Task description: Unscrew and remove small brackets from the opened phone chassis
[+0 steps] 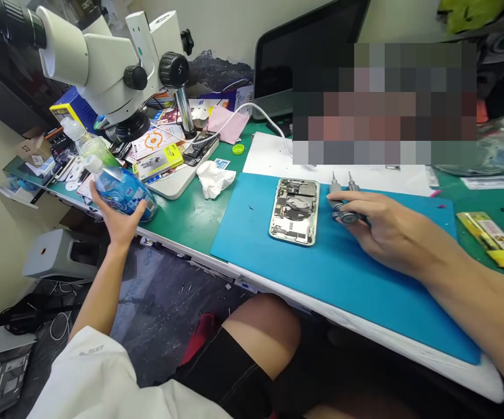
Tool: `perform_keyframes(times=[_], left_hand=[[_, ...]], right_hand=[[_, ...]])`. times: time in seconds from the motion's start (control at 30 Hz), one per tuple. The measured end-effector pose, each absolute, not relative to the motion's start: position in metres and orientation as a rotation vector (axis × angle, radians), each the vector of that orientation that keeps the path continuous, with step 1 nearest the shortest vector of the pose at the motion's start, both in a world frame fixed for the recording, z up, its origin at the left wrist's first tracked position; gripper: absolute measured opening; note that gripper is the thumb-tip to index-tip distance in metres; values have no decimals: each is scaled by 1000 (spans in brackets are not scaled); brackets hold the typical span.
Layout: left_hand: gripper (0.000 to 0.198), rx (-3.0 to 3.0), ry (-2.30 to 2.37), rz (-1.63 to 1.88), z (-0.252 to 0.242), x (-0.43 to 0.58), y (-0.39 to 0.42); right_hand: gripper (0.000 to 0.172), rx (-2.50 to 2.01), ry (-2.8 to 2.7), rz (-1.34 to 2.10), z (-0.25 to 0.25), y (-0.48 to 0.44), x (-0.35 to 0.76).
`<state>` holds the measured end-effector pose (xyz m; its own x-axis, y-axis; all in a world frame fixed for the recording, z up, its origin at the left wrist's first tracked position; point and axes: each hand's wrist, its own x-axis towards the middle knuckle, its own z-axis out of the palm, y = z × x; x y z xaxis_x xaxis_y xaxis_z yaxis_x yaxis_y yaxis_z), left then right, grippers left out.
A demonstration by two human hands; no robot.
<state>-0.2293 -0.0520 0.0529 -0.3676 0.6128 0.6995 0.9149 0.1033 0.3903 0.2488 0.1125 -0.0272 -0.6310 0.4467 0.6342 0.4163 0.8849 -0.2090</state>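
My left hand (119, 221) is wrapped around a blue plastic bottle (121, 186) with a white cap, at the left front of the bench. A second, greenish clear bottle (87, 142) stands just behind it. On the blue mat (261, 250) lies an opened smartphone (295, 212), its inner parts exposed. Right of the phone, my right hand (380, 230) has its fingers closed around screwdrivers (334, 185); two metal tips point away from me. The palm side and most of the handles are hidden.
A microscope (103, 70) overhangs the bench's left side above boxes and cards. Crumpled tissue (215, 179) and a green cap (238, 149) lie near the mat. A dark monitor (278, 64) stands behind. A yellow packet (492, 238) lies at right. Part of the back is pixelated.
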Motion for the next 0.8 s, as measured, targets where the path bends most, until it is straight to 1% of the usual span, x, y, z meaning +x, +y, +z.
perform_keyframes(times=[0.1, 0.17, 0.33, 0.43, 0.47, 0.5, 0.57, 0.6, 0.63, 0.67, 0.8], left_hand=[[116, -1470, -2035, -1038, 54, -256, -53], [117, -1497, -2028, -1038, 54, -264, -51], [114, -1531, -2050, -992, 51, -253, -64], [99, -1539, -1853, -1046, 42, -236, -84], [91, -1564, -1757, -1051, 39, -229, -89], [79, -1633, -1657, -1044, 37, -221, -93], [48, -1868, -1550, -986, 35, -202, -93], [31, -1991, -1559, -951, 36, -191, -89], [22, -2081, -1592, -909, 38, -180, -83], [18, -2156, -1600, -874, 41, -168, -74], [16, -2427, -1528, -766, 54, -123, -24]], right_hand=[[21, -623, -2295, 45, -25, 113, 247], [21, -620, -2278, 55, -25, 113, 246], [24, -627, -2334, 62, -23, 113, 244], [30, -692, -2359, 58, -22, 113, 246], [30, -709, -2367, 62, -21, 113, 246], [30, -720, -2373, 68, -20, 113, 247], [26, -728, -2366, 105, -19, 113, 247], [26, -727, -2357, 123, -18, 112, 247], [25, -725, -2343, 145, -17, 112, 247], [24, -722, -2323, 171, -16, 112, 248], [19, -721, -2242, 279, -11, 111, 249]])
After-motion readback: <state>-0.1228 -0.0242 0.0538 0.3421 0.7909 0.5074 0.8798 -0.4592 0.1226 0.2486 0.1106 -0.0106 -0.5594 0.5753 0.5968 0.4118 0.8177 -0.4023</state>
